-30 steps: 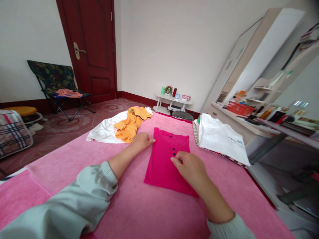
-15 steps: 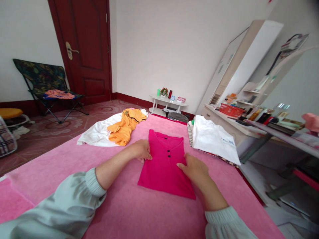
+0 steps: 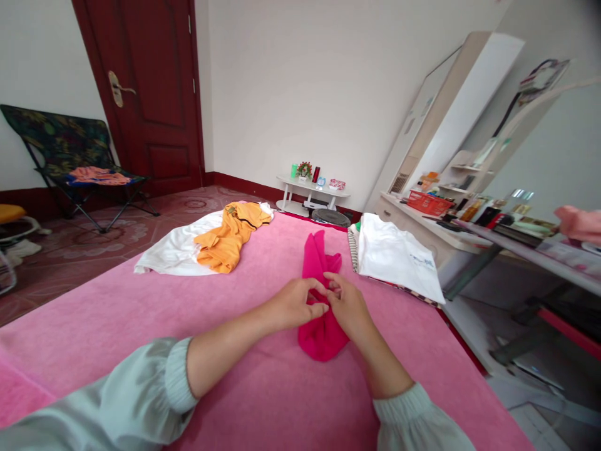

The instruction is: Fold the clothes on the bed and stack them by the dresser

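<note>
A magenta shirt [image 3: 322,343] stands bunched on the pink bed cover [image 3: 253,388], its two sides drawn together and its collar end pointing away from me. My left hand [image 3: 295,303] grips the left side, fingers curled and thumb bent inward. From the right, my right hand [image 3: 348,308] holds the other side, with its fingertips meeting those of the left hand over the middle. The buttons on the front are hidden in the folds.
An orange shirt [image 3: 230,241] lies crumpled over a white garment [image 3: 171,247] at the left. At the right edge sits a folded stack topped by a white shirt [image 3: 394,254]. Beyond are a low white table [image 3: 307,185] and a dresser with a red basket [image 3: 429,203].
The magenta shirt lay flat and folded with a hand at each side. My hands have come together, squeezing its sides inward into a narrow bundle. The view has shifted slightly.
</note>
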`<move>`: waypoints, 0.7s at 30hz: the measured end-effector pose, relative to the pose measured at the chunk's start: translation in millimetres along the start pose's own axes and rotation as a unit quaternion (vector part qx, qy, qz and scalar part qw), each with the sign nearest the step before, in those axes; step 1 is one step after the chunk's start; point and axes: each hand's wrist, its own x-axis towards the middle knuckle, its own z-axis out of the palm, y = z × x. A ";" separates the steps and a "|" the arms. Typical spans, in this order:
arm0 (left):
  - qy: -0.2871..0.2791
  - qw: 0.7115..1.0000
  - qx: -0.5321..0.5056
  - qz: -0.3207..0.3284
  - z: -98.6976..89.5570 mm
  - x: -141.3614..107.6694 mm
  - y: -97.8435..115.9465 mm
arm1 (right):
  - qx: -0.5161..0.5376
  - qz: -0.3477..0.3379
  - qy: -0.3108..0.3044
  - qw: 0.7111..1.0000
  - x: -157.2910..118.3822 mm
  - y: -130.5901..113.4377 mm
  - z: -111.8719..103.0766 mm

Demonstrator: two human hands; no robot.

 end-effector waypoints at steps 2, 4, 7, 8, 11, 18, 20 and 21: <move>-0.014 0.996 -0.084 -0.002 10.1 -3.6 2.7 | 0.010 0.001 0.018 1.000 -0.3 3.4 6.1; -0.019 0.991 -0.127 -0.024 13.9 -4.6 4.0 | 0.007 0.012 0.034 0.999 -0.4 7.6 10.6; -0.007 0.992 -0.114 -0.060 10.5 -0.6 1.3 | -0.013 0.007 0.054 0.998 -0.7 11.7 15.1; 0.009 0.993 -0.101 -0.064 7.3 1.8 -1.5 | -0.016 0.000 0.061 0.998 -1.0 12.1 16.3; 0.093 0.994 -0.044 -0.047 -8.7 10.2 -19.3 | 0.008 -0.017 0.077 0.997 -2.3 9.6 19.6; 0.158 0.984 0.049 -0.069 -44.6 19.3 -87.3 | 0.182 -0.041 0.095 0.978 -8.9 -22.2 9.6; 0.136 0.986 0.054 -0.082 -45.0 18.9 -93.7 | 0.203 -0.046 0.105 0.972 -7.8 -34.2 -4.8; 0.126 0.986 0.070 -0.082 -44.2 18.5 -93.8 | 0.209 -0.046 0.112 0.970 -5.3 -38.9 -14.9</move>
